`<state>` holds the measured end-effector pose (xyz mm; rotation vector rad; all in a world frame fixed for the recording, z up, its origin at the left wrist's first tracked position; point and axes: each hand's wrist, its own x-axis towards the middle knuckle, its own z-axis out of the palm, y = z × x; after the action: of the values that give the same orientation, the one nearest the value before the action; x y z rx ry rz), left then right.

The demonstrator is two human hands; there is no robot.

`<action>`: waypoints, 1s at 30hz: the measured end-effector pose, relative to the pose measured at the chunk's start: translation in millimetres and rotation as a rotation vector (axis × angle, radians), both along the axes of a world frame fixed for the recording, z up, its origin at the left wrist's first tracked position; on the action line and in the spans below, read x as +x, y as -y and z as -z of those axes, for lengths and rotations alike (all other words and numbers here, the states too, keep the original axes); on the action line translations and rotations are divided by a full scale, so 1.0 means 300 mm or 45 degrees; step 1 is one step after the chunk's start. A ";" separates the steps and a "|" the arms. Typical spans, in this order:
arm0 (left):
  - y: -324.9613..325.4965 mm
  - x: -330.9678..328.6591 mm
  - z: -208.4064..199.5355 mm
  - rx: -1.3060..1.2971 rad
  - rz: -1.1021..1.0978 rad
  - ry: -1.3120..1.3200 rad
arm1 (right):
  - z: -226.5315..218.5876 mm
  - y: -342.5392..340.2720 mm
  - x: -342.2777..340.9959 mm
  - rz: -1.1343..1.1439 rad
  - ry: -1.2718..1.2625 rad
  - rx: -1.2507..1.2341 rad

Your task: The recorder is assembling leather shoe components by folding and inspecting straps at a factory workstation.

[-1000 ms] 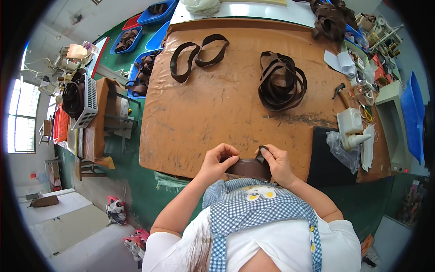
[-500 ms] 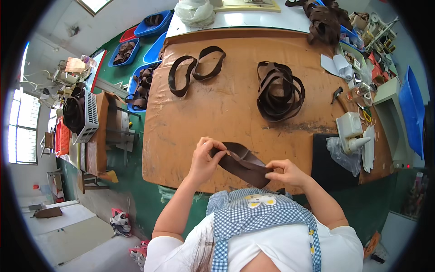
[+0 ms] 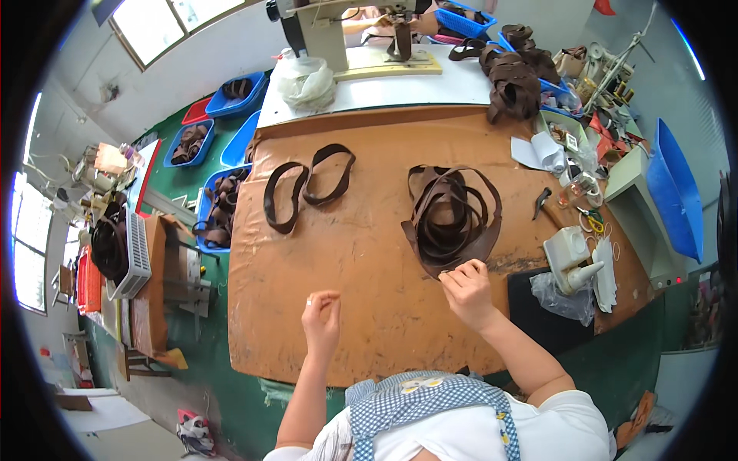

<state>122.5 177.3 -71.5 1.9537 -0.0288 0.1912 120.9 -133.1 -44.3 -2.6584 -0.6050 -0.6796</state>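
A tangled pile of dark brown strap loops (image 3: pixel 421 230) lies on the right half of the brown-covered table. My right hand (image 3: pixel 467 292) is at the pile's near edge, its fingers pinched on a brown strap loop (image 3: pixel 432 265) that rests against the pile. My left hand (image 3: pixel 321 316) hovers over the near part of the table, fingers curled together with nothing seen in them. Two separate strap loops (image 3: pixel 283 201) lie side by side on the far left of the tabletop.
A white bottle with a nozzle (image 3: pixel 569 257) and clear plastic stand on the right, beside a hammer (image 3: pixel 544 201) and yellow-handled scissors (image 3: pixel 592 220). A sewing machine (image 3: pixel 338 38) is beyond the table. Blue baskets of straps (image 3: pixel 219 207) sit at the left.
My right hand has carried the strap loop forward to the pile. My left hand has let go of it and moved left. The view has tilted up, showing the sewing machine.
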 end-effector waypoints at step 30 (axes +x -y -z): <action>0.103 0.670 0.241 0.664 0.084 0.118 | 0.421 0.613 0.754 0.976 -0.482 -0.041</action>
<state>323.6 146.3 -143.9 2.4570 -0.2233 0.2481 347.0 -317.1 -170.6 -2.9044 0.5369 -0.3099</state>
